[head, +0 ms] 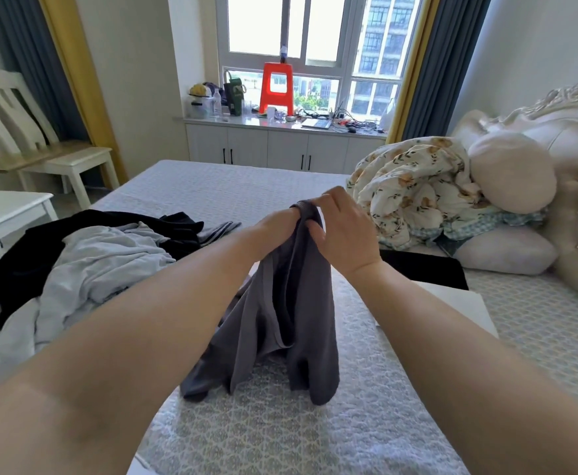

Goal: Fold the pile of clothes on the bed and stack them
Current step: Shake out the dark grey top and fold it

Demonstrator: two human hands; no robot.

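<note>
- Above the bed (280,423), both hands are holding up a dark grey garment (280,320) by its top edge.
- Left hand (273,228) and right hand (342,231) are touching; fingers (315,231) are pinching the bunched fabric.
- Garment's lower end is resting on the bed.
- Unfolded clothes pile (85,258) is lying to the left.

Bright daylight floods in from the white-framed sliding window (311,46) at twelve o'clock, its panes blown out. Shadows are soft. Wide-angle distortion bends the edges, and the bare forearms nearest the lens look slightly blurred.
</note>
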